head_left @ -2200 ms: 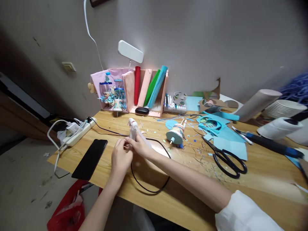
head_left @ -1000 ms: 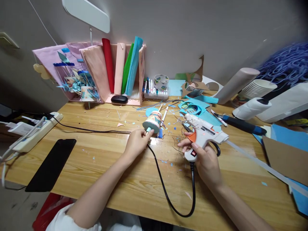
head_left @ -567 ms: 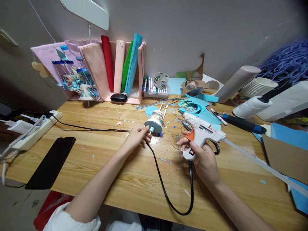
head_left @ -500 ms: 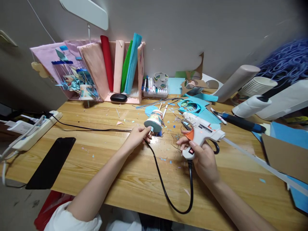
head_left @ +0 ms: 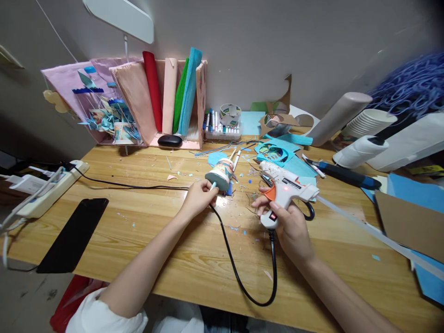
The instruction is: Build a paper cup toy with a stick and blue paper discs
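My right hand [head_left: 291,226] is wrapped round the handle of a white hot glue gun [head_left: 286,192] with an orange trigger. A long glue stick [head_left: 360,224] sticks out of the gun's back end, and its nozzle points left. My left hand [head_left: 199,199] pinches a small pale blue piece [head_left: 213,185], which looks like a short rolled tube. Just beyond those fingers a decorated paper cup [head_left: 222,172] lies tilted, its blue-grey round end toward me. Whether the pale blue piece is joined to the cup I cannot tell. The gun's black cord [head_left: 231,259] loops below both hands.
Blue paper scraps [head_left: 289,157] and a blue-handled cutting tool [head_left: 347,174] lie to the right. Pink holders with felt rolls [head_left: 152,92] and a marker box [head_left: 224,132] stand at the back. A black phone [head_left: 72,236] and a power strip [head_left: 52,187] are left.
My left fingers have shifted slightly, so more of the pale blue piece shows. The view has moved a little; the glue gun stays in my right hand.
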Demonstrator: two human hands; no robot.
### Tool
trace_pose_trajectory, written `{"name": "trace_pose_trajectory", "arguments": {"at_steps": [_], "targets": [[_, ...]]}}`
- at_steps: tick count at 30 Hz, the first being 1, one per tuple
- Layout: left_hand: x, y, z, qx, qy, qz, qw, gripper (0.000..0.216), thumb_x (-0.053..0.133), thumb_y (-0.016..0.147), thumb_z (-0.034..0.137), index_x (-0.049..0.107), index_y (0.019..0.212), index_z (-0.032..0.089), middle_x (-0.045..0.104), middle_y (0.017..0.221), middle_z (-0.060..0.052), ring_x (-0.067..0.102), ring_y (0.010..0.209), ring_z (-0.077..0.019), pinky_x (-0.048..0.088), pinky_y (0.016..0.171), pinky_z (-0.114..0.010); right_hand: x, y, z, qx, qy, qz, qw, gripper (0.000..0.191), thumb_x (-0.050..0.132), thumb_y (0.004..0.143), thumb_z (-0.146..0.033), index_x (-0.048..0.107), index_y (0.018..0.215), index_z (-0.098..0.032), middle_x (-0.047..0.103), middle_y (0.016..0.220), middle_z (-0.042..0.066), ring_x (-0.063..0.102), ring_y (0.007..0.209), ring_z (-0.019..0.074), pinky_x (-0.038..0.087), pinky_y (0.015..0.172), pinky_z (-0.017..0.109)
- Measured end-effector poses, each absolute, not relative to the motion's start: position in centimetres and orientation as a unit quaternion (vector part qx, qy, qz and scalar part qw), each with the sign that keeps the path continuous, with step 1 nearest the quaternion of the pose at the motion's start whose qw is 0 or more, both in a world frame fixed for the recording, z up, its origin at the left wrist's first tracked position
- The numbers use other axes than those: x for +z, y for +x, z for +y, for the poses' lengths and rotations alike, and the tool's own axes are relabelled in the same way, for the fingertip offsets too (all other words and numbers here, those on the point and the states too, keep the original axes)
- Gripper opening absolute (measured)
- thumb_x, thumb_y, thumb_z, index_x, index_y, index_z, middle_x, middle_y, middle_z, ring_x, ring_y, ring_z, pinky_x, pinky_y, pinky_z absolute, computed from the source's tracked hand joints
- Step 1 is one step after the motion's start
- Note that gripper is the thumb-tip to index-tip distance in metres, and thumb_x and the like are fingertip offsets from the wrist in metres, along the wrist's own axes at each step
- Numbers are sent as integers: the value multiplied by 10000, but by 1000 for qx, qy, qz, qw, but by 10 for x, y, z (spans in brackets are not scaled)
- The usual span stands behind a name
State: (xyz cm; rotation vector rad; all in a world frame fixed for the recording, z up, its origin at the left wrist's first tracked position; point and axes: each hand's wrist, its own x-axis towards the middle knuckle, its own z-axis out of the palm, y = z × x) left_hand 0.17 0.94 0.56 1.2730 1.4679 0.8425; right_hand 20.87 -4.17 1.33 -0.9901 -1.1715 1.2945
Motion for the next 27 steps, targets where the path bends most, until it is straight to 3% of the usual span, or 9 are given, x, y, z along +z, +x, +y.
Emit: {"name": "trace_pose_trajectory", "arguments": {"at_steps": [7, 10, 13, 17, 20, 23, 27], "targets": [[6, 1, 6, 346, 563, 621, 421, 180, 454, 783, 283, 457, 633, 185, 568, 545, 22, 528, 441, -105, 332, 455, -203, 13, 208, -41, 538, -425, -493, 536, 203, 493, 859, -339, 619, 925, -193, 628, 847, 43, 528, 679, 150, 420, 596, 265], [9, 1, 2, 315, 632, 649, 282, 197, 458, 789, 260, 486, 610, 183, 561, 573, 4, 517, 534, -125, 281, 514, -225, 12, 209, -42, 542, -417, -490, 540, 180, 494, 863, -326, 624, 861, -202, 636, 851, 28, 536, 671, 135, 437, 622, 258], [14, 2, -2, 233, 703, 659, 130, 196, 447, 813, 254, 519, 642, 191, 604, 639, -27, 536, 610, -155, 241, 539, -249, 12, 208, -41, 538, -406, -491, 552, 184, 492, 863, -324, 637, 887, -214, 654, 891, 27, 577, 756, 151, 470, 737, 285], [17, 5, -6, 155, 732, 661, 62, 222, 420, 861, 299, 571, 733, 200, 662, 761, -66, 579, 673, -178, 216, 539, -266, 15, 198, -31, 526, -397, -506, 557, 244, 483, 863, -352, 663, 953, -213, 660, 1025, 53, 553, 1074, 217, 388, 995, 387], [17, 8, -9, 135, 734, 663, 56, 272, 386, 889, 336, 597, 791, 196, 677, 822, -89, 599, 690, -187, 227, 545, -265, 18, 183, -15, 529, -368, -524, 556, 269, 477, 867, -364, 652, 1010, -218, 651, 1088, 47, 529, 1136, 221, 323, 1058, 409], [14, 9, -11, 159, 718, 673, 80, 314, 365, 899, 365, 620, 840, 191, 686, 849, -106, 614, 707, -197, 266, 560, -259, 19, 167, 2, 522, -355, -561, 536, 297, 475, 865, -392, 635, 1053, -228, 635, 1136, 45, 514, 1155, 225, 349, 1042, 414], [7, 8, -8, 288, 659, 655, 234, 265, 450, 858, 362, 642, 807, 186, 689, 804, -74, 611, 708, -174, 334, 589, -236, 14, 154, 14, 498, -365, -591, 520, 303, 474, 867, -412, 632, 1057, -236, 620, 1167, 39, 496, 1173, 217, 340, 1052, 402]]}}
